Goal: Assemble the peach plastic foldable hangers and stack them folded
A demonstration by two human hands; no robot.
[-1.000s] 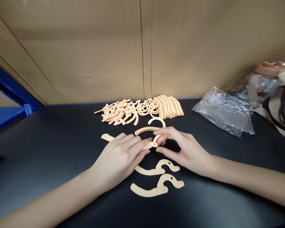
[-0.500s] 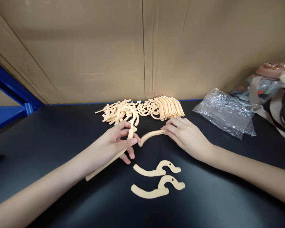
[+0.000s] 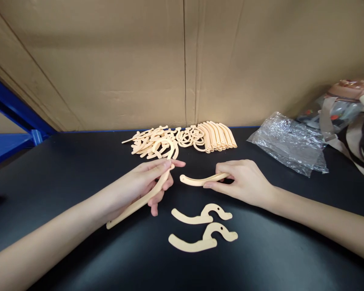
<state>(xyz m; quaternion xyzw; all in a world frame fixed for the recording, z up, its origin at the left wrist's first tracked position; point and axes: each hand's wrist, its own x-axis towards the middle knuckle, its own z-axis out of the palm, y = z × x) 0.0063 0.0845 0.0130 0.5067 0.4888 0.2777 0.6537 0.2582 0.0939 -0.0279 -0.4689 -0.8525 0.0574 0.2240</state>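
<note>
My left hand pinches a pale beige plastic hanger piece: a curved hook at the top and a long hanger arm slanting down to the left. The fingers cover part of where the hook and arm meet. In my right hand a separate curved hanger arm is gripped by its right end, its free rounded end pointing at my left hand without touching it. Below, on the black table, lie two hanger pieces, each a short arm with a hook.
Along the back lie a loose heap of hanger hooks and a row of stacked hanger arms. A crumpled clear plastic bag and a strapped bottle are at the right. Cardboard stands behind; a blue metal frame is left.
My right hand has turned and drawn back slightly to the right, tilting the hanger arm it holds. The left fingers have shifted round the joint, with the index finger now stretched out.
</note>
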